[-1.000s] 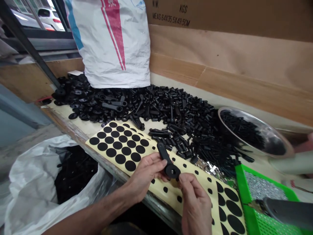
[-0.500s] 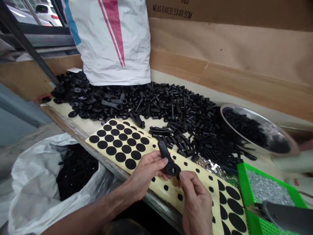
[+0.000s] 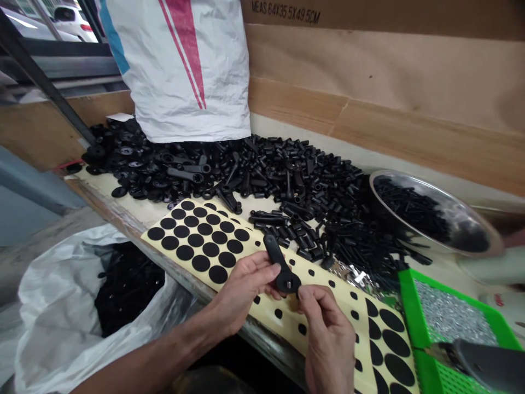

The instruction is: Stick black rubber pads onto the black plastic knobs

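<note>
My left hand [image 3: 243, 287] pinches a black plastic lever [image 3: 279, 264] by its middle, with the round hub end toward me. My right hand [image 3: 326, 334] has thumb and forefinger pressed together at that hub end, touching its lower edge; what they hold there is too small to see. Both hands hover over a yellow backing sheet [image 3: 287, 323] that carries round black stickers [image 3: 197, 241], large ones at the left and far right, small dots in between.
A heap of black plastic parts [image 3: 283, 186] covers the bench behind the sheet. A steel bowl [image 3: 435, 219] of black pins is at right. A green tray [image 3: 414, 306] holds silvery screws. A white woven sack [image 3: 180, 65] stands behind. An open white bag [image 3: 61, 306] of black parts hangs below left.
The view has drifted slightly down and right. My hands stay together on the lever, with only small finger movement at the hub end.
</note>
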Available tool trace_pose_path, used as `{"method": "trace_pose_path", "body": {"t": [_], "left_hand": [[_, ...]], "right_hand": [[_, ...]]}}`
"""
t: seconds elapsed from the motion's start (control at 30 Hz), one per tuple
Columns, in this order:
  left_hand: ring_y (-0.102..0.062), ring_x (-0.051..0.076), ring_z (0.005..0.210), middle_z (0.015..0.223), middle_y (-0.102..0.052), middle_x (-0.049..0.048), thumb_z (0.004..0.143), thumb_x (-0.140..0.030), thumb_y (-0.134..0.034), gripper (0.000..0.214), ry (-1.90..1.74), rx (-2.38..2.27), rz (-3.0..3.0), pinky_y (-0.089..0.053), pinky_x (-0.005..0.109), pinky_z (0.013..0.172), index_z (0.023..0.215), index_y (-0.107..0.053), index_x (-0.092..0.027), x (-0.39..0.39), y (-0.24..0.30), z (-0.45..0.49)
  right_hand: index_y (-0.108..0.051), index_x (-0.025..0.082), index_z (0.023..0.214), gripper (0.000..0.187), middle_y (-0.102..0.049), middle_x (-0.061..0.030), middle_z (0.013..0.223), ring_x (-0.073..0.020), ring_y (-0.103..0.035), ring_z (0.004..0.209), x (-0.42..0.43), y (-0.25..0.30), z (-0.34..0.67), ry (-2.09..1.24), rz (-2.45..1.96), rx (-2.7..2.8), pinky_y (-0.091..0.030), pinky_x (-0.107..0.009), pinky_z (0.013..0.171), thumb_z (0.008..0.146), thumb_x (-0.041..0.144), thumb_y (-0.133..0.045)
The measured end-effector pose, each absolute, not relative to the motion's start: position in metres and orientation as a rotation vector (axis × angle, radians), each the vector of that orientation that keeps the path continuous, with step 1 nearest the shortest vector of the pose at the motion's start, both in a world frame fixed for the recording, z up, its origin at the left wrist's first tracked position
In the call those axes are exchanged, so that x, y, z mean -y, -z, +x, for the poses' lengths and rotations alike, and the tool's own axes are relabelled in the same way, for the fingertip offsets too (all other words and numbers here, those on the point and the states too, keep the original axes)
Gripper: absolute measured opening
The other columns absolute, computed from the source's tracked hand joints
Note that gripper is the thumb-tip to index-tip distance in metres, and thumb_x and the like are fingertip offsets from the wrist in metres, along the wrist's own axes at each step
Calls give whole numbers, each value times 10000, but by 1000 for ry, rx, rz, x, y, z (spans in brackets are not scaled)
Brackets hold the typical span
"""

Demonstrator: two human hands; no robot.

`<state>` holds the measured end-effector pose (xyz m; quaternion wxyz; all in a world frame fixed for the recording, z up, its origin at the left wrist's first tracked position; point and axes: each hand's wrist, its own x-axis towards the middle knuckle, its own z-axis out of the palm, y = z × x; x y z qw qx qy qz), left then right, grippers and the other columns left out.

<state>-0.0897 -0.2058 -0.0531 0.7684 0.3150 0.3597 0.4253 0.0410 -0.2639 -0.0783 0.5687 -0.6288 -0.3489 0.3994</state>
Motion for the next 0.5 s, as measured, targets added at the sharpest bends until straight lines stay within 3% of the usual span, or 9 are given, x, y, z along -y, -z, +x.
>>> {"method": "trace_pose_path", "body": {"t": [0.27, 0.5], "left_hand": [[-566, 133, 731, 879, -662, 78, 872, -290, -598, 225, -923, -752, 735, -452, 257, 669, 1002, -684, -128, 206, 51, -92], [-601, 179, 872, 1026, -676, 84, 758, -144, -673, 251, -935, -831, 808, -463, 244, 695, 1009, -668, -159, 210, 52, -88]], "right_hand": [[-605, 211, 728, 239, -536, 22, 778, -140, -482, 734, 264, 79, 40, -827, -1538, 900, -385, -261, 692, 834, 422, -642], [-586, 217, 722, 225, -543, 2, 786, -144, -506, 694, 262, 73, 35, -598, -1640, 1035, -407, -257, 639, 862, 393, -598]]}}
